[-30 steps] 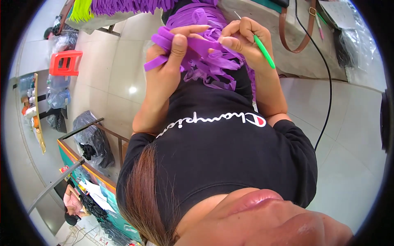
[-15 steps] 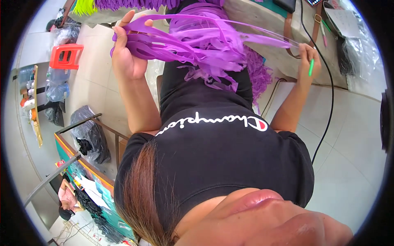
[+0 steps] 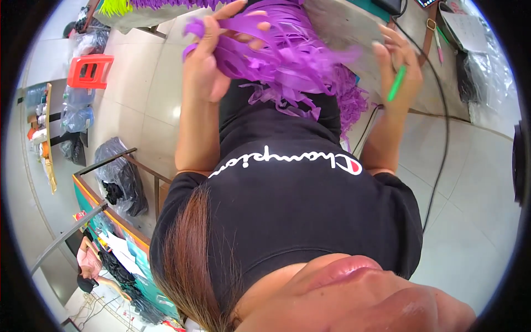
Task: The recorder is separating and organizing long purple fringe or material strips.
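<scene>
A bundle of thin purple ribbon strips [image 3: 301, 63] lies over my lap in loose loops and tangled ends. My left hand [image 3: 209, 69] is closed round one end of the strips, lifting them at the left, with the thumb up and the other fingers partly hidden among them. My right hand [image 3: 402, 66] is raised to the right, apart from the hand on the left. A slim green stick-like tool [image 3: 396, 84] rests in its grip, slanting down out of the palm; the fingertips are slightly blurred. Between my hands, one strip end is smeared by motion.
More purple fringe [image 3: 166, 4] and some lime-green fringe [image 3: 115, 6] lie on the table at the top left. A black cable [image 3: 442, 110] runs down the right side. A red plastic stool [image 3: 90, 72] stands left. Another person [image 3: 89, 263] sits at a green-topped table at lower left.
My right hand has moved left and inward, and the strip it was stretching out has gone slack. My left hand has shifted right with its ribbons.
</scene>
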Tool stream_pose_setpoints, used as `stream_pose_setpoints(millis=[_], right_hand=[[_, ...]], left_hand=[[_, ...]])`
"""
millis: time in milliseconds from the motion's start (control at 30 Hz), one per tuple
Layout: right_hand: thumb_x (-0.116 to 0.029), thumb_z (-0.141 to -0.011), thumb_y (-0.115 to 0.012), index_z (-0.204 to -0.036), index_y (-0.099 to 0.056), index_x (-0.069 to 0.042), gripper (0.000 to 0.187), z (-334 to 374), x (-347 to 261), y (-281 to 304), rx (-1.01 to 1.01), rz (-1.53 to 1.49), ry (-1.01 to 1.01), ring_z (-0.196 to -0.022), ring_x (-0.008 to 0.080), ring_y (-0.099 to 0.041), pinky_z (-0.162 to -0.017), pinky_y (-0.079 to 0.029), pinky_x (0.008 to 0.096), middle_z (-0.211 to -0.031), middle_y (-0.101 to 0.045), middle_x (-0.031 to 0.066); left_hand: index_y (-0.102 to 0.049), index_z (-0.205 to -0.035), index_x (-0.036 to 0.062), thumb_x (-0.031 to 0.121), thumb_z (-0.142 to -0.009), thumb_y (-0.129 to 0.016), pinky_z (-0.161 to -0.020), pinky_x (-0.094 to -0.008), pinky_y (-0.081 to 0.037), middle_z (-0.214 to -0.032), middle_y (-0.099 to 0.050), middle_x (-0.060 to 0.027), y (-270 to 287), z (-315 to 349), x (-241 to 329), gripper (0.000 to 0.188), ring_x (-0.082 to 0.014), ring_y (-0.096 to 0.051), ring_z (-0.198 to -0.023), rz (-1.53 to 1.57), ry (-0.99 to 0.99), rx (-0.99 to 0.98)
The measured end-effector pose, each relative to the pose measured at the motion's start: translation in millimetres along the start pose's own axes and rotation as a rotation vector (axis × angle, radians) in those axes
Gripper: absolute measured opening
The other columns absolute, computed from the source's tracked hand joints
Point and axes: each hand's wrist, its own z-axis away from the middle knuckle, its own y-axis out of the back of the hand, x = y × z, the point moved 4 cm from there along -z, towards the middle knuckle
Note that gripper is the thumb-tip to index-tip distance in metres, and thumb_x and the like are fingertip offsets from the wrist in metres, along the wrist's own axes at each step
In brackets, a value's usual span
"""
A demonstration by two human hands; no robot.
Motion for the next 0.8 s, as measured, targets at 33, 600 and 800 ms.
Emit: stream_pose_setpoints(millis=[33, 600, 800], right_hand=[[-0.012, -0.087, -0.066, -0.090, -0.066, 0.000, 0.012, 0.6, -4.3, -15.1, -0.010, -0.165, -0.054, -0.077, 0.0080, -0.057, -0.072, -0.046, 0.0213, -0.092, -0.069, 0.0077], [-0.001, -0.079, -0.070, -0.067, -0.035, -0.005, 0.037, -32.4, -63.2, -101.8, -0.749, -0.428, -0.005, -0.059, 0.0081, -0.037, -0.049, -0.035, 0.0261, -0.059, -0.042, 0.0066], [0.005, -0.080, -0.066, -0.065, -0.036, -0.007, 0.036, -46.1, -61.3, -107.0, -0.485, -1.185, 0.244, -0.069, 0.0061, -0.051, -0.057, -0.040, 0.0205, -0.076, -0.061, 0.0062]], left_hand=[[-0.037, -0.136, -0.0001, 0.044, -0.098, -0.035, -0.095, -0.0379, -0.049, -0.128, -0.050, -0.0257, -9.1, 1.5, -1.9, 0.058, -0.0325, -0.053, -0.118, -0.014, 0.020, -0.092], [-0.046, -0.134, 0.0004, 0.030, -0.096, -0.052, -0.067, -0.0243, -0.052, -0.107, -0.062, -0.0111, -19.7, 13.7, -8.4, 0.049, -0.0126, -0.060, -0.083, -0.413, -0.005, -0.177], [-0.051, -0.131, 0.0006, 0.011, -0.079, -0.074, -0.060, -0.0200, -0.045, -0.088, -0.066, -0.0054, -24.5, 13.5, -20.8, 0.057, -0.0067, -0.056, -0.066, -0.535, -0.224, -0.265]])
